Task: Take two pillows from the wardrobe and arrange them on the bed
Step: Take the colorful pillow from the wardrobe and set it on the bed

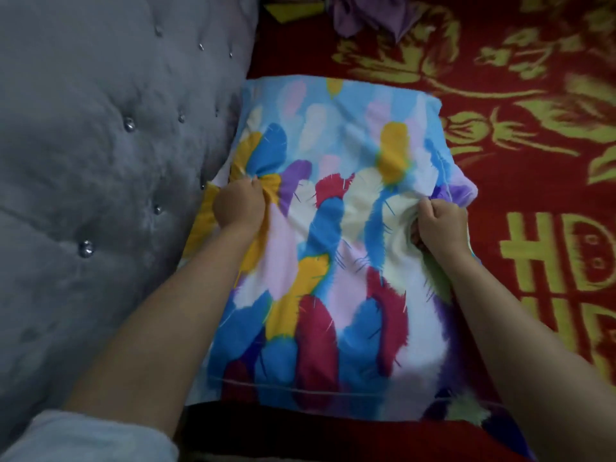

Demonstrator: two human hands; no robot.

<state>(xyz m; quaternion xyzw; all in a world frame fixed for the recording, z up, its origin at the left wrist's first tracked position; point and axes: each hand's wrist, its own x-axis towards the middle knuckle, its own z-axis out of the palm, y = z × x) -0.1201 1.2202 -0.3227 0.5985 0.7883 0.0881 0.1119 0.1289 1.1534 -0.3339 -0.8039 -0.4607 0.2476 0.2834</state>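
Observation:
A pillow (333, 228) in a bright feather-print case of blue, yellow, red and purple lies on the bed, its left edge against the headboard. My left hand (238, 205) is closed on a bunch of the case near the pillow's left edge. Over at the right edge, my right hand (440, 225) grips a fold of the fabric in its fist. At the bottom right, a corner of similar feather-print fabric (473, 415) shows from under the pillow; I cannot tell whether it is a second pillow.
A grey tufted headboard (110, 161) with shiny buttons fills the left. A red blanket with yellow flower patterns (533, 128) covers the bed to the right and beyond the pillow. Crumpled purple cloth (366, 15) and something yellow lie at the top.

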